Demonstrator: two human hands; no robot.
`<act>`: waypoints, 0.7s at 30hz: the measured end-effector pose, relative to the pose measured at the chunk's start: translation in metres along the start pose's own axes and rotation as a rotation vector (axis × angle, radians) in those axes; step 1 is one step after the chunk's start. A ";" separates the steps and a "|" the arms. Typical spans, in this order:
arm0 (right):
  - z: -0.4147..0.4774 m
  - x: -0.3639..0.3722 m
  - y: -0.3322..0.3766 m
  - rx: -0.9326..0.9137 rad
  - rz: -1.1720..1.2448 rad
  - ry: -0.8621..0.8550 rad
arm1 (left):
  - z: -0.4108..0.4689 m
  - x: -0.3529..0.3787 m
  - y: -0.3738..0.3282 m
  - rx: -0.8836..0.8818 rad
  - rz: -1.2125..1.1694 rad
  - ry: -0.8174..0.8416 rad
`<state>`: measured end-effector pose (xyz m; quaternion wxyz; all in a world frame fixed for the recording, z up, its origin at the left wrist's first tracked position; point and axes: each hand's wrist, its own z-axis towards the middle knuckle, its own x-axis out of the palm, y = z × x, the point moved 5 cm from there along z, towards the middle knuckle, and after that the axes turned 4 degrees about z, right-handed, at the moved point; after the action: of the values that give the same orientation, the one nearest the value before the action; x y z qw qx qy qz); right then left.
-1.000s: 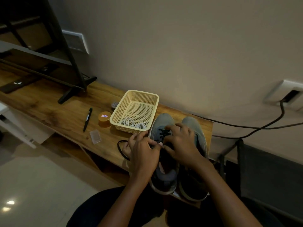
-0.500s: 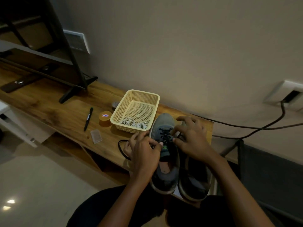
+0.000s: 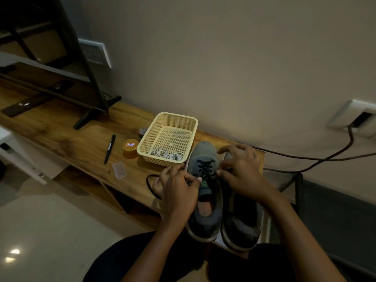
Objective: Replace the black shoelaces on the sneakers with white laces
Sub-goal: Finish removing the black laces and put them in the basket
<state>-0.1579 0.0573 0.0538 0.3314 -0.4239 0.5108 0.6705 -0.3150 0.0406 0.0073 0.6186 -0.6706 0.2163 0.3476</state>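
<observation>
Two grey sneakers stand side by side at the near right end of the wooden bench. The left sneaker [image 3: 203,153] has a black lace [image 3: 206,166] crossed through its eyelets. My left hand [image 3: 179,190] pinches that lace at the shoe's left side, and a loose loop of the lace [image 3: 151,185] hangs out to the left. My right hand [image 3: 240,169] pinches the lace at the shoe's right side and covers the front of the right sneaker [image 3: 242,226]. White laces [image 3: 165,154] lie coiled in a cream basket [image 3: 168,119].
On the wooden bench [image 3: 67,139] lie a black pen [image 3: 109,148], an orange round tin [image 3: 131,148] and a small clear plastic piece [image 3: 119,169]. A TV stand foot [image 3: 91,117] stands at the left. A black cable [image 3: 325,157] runs from a wall socket [image 3: 358,121].
My right hand has moved off the left sneaker's laces toward the right, uncovering the crossed black lace. My left hand has stayed at the shoe's left side.
</observation>
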 end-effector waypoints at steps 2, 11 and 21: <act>-0.001 -0.005 -0.006 0.033 0.036 -0.002 | 0.000 0.001 0.000 0.004 -0.014 0.010; 0.002 0.036 0.017 -0.002 -0.085 0.170 | 0.001 0.002 0.001 0.008 -0.039 0.037; 0.000 0.018 0.014 -0.008 -0.077 0.146 | 0.001 0.000 0.002 -0.001 0.015 0.009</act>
<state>-0.1782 0.0535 0.0431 0.3174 -0.4921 0.5142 0.6267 -0.3166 0.0411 0.0055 0.6146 -0.6708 0.2240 0.3493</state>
